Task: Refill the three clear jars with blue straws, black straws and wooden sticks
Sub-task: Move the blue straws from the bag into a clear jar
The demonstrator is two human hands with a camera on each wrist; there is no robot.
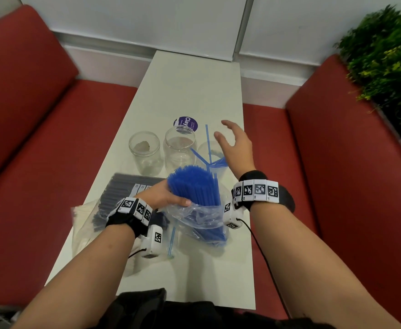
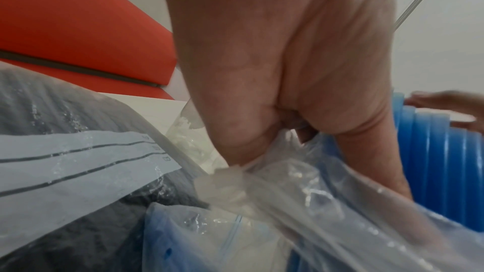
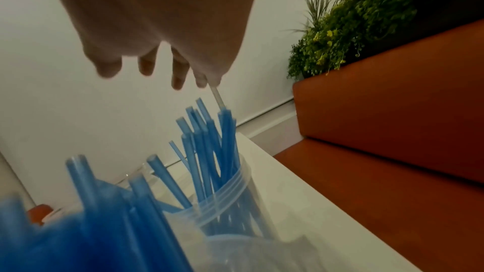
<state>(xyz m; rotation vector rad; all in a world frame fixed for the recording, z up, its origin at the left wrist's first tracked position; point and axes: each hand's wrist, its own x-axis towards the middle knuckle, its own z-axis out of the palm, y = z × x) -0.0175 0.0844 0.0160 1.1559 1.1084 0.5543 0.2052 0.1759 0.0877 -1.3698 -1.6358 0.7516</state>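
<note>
Three clear jars stand mid-table: the left jar (image 1: 144, 150) and the middle jar (image 1: 180, 148) hold no straws, and the right jar (image 1: 212, 170) (image 3: 222, 185) holds several blue straws. My right hand (image 1: 235, 143) (image 3: 157, 63) hovers over that jar with fingers spread, holding nothing. My left hand (image 1: 163, 198) (image 2: 288, 69) grips a thick bundle of blue straws (image 1: 193, 184) (image 2: 432, 152) upright, together with the pushed-down clear bag (image 1: 199, 217) (image 2: 314, 204) around it. A bag of black straws (image 1: 123, 193) (image 2: 65, 111) lies just left of that hand. I cannot make out any wooden sticks.
A purple round lid (image 1: 186, 123) lies behind the middle jar. One loose blue straw (image 1: 171, 241) lies on the white table (image 1: 194, 86) near my left wrist. A pale bag (image 1: 83, 224) lies under the black straws. Red benches (image 1: 40, 138) flank the table; plants (image 1: 389, 55) stand at the right.
</note>
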